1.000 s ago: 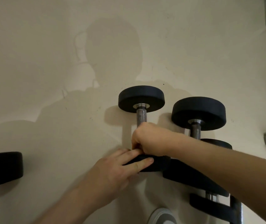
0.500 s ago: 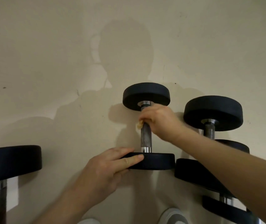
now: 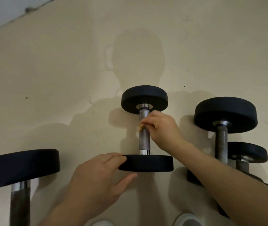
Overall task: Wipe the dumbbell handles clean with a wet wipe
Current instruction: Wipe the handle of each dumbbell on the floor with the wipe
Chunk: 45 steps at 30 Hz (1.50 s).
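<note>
On pale floor [image 3: 64, 75], disc-ended dumbbell [image 3: 144, 144], pitted metal handle [image 3: 144, 137]

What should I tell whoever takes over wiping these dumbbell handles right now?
Left hand: flat fingers steady the middle dumbbell's near plate.
Right hand: holds the wet wipe against the upper handle of that dumbbell.
Done: this handle is under way; how much, cannot tell.
Left: its lower part, then the handles of the left dumbbell and right dumbbell.

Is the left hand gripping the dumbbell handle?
No, the left hand rests on the near black plate; the right hand grips the handle.
</note>
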Each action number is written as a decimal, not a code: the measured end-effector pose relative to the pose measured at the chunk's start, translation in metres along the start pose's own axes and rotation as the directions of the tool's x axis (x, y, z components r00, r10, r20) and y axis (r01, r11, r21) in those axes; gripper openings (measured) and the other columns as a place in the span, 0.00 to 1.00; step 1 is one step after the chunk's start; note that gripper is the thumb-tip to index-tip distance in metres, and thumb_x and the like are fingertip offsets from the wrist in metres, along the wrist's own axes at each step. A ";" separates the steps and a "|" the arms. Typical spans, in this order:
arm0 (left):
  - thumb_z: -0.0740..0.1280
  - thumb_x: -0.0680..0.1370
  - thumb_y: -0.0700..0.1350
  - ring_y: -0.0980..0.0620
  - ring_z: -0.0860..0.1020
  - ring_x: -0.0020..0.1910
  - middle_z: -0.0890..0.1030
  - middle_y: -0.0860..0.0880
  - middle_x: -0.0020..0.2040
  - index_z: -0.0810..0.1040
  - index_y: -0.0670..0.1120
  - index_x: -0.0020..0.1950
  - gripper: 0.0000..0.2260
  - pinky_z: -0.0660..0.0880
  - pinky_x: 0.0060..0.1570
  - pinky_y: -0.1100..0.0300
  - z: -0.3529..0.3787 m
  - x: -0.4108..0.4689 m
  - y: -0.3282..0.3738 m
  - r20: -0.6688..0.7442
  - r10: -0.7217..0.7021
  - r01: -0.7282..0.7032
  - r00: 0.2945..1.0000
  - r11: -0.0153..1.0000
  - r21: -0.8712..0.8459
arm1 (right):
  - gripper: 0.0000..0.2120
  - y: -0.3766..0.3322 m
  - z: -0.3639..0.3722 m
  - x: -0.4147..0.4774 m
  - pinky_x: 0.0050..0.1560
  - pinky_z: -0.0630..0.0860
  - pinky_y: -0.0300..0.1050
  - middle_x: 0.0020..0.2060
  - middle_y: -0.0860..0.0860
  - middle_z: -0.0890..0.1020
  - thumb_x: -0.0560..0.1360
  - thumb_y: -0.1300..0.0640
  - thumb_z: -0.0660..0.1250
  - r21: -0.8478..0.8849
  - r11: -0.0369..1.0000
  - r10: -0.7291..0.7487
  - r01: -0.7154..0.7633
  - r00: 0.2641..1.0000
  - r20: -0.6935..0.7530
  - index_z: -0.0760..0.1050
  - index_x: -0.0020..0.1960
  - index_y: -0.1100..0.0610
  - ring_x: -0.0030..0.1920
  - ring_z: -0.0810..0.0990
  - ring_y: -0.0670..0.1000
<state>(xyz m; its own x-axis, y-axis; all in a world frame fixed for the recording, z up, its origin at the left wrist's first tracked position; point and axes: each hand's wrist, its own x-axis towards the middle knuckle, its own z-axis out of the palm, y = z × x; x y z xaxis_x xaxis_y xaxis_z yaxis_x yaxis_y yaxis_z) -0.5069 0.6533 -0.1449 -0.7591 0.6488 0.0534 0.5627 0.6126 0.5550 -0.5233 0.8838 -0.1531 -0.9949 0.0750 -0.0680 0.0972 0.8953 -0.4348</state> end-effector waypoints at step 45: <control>0.68 0.72 0.58 0.49 0.77 0.30 0.81 0.49 0.38 0.80 0.45 0.49 0.17 0.70 0.25 0.59 -0.037 0.008 -0.021 0.217 0.163 -0.253 0.962 0.830 0.497 | 0.06 -0.085 0.033 0.051 0.53 0.79 0.44 0.46 0.50 0.83 0.72 0.62 0.71 0.445 0.866 0.187 -0.227 0.973 0.132 0.84 0.47 0.55 0.45 0.80 0.45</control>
<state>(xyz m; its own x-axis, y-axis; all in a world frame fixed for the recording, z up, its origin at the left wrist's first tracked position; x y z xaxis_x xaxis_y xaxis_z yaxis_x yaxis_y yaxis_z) -0.5369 0.6293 -0.1251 -0.5678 0.8223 -0.0378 0.8217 0.5689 0.0349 -0.5811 0.7968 -0.1493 -0.9465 0.1831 -0.2659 0.3227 0.5628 -0.7610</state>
